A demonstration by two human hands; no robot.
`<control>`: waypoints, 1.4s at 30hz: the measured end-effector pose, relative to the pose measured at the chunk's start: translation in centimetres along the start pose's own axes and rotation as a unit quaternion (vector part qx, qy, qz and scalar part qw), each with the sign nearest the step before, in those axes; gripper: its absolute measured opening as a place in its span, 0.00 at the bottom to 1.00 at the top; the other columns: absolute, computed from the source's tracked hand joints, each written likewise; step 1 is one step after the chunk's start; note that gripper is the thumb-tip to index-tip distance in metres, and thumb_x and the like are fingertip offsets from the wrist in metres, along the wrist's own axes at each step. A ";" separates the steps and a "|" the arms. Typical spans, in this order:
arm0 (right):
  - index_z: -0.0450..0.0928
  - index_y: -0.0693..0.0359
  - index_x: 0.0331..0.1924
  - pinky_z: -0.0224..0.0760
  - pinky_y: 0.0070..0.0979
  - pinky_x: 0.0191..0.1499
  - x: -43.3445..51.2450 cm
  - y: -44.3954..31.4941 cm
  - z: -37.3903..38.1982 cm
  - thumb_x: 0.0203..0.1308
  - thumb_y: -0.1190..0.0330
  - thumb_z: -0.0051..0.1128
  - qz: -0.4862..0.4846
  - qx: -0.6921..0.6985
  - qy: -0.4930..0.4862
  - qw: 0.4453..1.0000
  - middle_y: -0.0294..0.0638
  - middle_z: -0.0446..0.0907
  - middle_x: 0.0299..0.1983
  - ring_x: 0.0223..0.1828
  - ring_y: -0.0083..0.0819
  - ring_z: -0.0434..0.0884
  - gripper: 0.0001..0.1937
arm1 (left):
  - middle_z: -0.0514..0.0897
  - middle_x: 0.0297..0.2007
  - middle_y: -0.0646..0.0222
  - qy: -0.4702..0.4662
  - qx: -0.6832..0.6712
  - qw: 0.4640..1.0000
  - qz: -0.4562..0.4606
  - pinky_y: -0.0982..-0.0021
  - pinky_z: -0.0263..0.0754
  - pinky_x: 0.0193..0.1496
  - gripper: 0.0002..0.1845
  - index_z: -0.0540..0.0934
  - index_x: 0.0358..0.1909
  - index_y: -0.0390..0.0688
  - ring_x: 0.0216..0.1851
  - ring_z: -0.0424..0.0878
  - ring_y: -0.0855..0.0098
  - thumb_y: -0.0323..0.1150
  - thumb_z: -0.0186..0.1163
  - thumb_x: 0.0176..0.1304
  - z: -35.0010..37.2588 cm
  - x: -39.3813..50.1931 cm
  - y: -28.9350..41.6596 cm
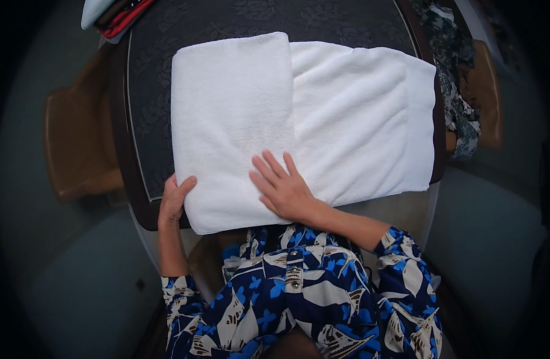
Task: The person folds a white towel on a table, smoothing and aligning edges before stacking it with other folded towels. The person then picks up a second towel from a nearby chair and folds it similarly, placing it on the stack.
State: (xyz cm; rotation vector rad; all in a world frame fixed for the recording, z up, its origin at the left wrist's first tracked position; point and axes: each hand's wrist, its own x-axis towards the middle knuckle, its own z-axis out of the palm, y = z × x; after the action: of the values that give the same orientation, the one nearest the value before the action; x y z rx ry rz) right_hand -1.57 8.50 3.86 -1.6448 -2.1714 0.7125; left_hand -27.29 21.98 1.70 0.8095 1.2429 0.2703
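A white terry towel lies across the table in front of me. Its left part is folded over in a thick, fairly smooth panel, while the right part shows diagonal wrinkles and a flat woven band near the right end. My left hand holds the towel's lower left edge, thumb on top and the fingers partly hidden beneath the cloth. My right hand rests flat on the folded panel near its lower right side, fingers spread and slightly blurred.
The towel lies on a dark patterned tablecloth over a table with a dark rim. Folded fabrics sit at the upper left corner. A brown chair stands left; camouflage-patterned clothing hangs over another chair at right.
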 end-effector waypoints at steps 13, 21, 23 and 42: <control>0.65 0.63 0.60 0.43 0.51 0.67 -3.1 1.5 -1.6 0.50 0.61 0.59 -0.085 0.072 -0.040 0.993 0.50 0.56 0.67 0.70 0.45 0.52 0.32 | 0.77 0.49 0.57 0.002 -0.105 0.994 0.014 0.68 0.70 0.53 0.31 0.66 0.57 0.31 0.47 0.77 0.67 0.32 0.64 0.53 2.3 -5.5 -3.2; 0.58 0.69 0.64 0.40 0.46 0.68 9.1 8.1 -2.0 0.56 0.62 0.54 0.175 -0.078 0.225 0.955 0.56 0.51 0.68 0.71 0.50 0.48 0.33 | 0.77 0.48 0.60 0.034 -0.001 0.999 0.025 0.70 0.72 0.50 0.27 0.70 0.54 0.32 0.45 0.77 0.70 0.29 0.64 0.53 1.7 -5.0 -3.4; 0.58 0.70 0.64 0.39 0.46 0.69 9.1 8.4 -1.9 0.56 0.62 0.54 0.175 -0.078 0.229 0.954 0.56 0.50 0.68 0.71 0.50 0.46 0.33 | 0.78 0.47 0.62 0.014 0.067 0.997 0.047 0.72 0.71 0.49 0.26 0.70 0.54 0.32 0.45 0.77 0.72 0.32 0.63 0.55 0.7 -4.4 -2.3; 0.64 0.57 0.62 0.42 0.53 0.65 8.6 8.1 -0.8 0.52 0.58 0.56 0.158 -0.083 0.252 0.951 0.55 0.52 0.68 0.68 0.55 0.53 0.31 | 0.80 0.41 0.55 0.039 0.011 0.974 0.223 0.71 0.77 0.38 0.28 0.71 0.50 0.29 0.34 0.81 0.67 0.37 0.67 0.52 1.9 10.8 14.5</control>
State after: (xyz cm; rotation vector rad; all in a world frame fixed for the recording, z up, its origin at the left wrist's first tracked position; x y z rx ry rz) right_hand 2.90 18.64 -0.39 -2.0179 -1.6594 0.1484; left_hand -18.54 37.85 3.74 1.1025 1.1268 0.6579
